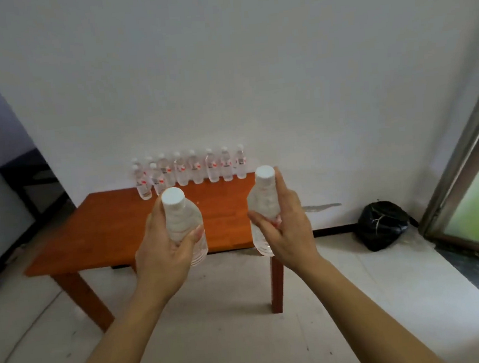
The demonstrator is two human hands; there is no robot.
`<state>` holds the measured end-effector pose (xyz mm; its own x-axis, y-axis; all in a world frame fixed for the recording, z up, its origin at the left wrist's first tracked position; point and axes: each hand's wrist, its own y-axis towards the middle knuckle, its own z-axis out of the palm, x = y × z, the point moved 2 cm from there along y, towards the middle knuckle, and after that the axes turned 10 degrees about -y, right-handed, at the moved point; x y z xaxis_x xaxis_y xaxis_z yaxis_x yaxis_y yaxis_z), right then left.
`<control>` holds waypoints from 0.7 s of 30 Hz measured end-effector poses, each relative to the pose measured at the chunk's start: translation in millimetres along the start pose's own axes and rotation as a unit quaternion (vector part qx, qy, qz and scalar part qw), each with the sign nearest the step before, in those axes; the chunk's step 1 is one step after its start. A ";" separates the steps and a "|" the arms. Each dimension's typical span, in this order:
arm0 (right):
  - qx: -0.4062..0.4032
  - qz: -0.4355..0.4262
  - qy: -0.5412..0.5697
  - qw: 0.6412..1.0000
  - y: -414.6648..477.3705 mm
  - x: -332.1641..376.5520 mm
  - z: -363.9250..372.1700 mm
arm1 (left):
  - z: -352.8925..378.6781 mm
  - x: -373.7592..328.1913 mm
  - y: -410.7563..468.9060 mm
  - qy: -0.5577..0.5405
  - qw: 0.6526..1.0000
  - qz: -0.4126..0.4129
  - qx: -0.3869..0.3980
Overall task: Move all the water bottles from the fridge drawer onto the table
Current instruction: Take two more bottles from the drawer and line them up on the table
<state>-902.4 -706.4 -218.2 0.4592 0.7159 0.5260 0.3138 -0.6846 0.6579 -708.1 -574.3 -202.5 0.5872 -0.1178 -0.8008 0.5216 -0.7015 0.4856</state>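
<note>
- Person's standing just short of the wooden table (99, 235), carrying two water bottles upright so they're ready to set down.
- Left hand (163, 253) is wrapping one bottle (184, 217) around the middle, fingers clamped on it.
- Right hand (287, 226) is gripping the other bottle (264, 202) from the side.
- Row of bottles (188, 168) is lining the far edge by the wall, probably keeping near space free.
</note>
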 end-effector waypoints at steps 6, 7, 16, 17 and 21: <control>0.008 -0.011 0.015 1.000 56.2 -2.0 75.6 | -0.8 61.2 65.3 -0.029 0.999 -0.033 -0.001; 0.009 -0.008 0.014 1.000 65.6 -8.0 86.8 | 4.4 71.0 76.2 -0.032 0.999 -0.036 -0.001; 0.021 0.033 0.015 0.999 184.9 -102.7 204.0 | 60.1 157.2 223.5 -0.065 0.996 -0.064 0.018; 0.020 0.039 0.018 0.999 203.2 -112.6 216.0 | 63.7 163.2 245.8 -0.068 0.995 -0.068 0.022; 0.019 0.034 0.028 0.999 273.5 -139.8 259.3 | 70.3 187.8 321.3 -0.069 0.995 -0.070 0.011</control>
<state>-665.3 -1029.2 -251.6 0.4336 0.6740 0.5980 0.3151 -0.7352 0.6002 -473.7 -871.2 -221.6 0.4186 -0.1114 -0.9013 0.5784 -0.7324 0.3592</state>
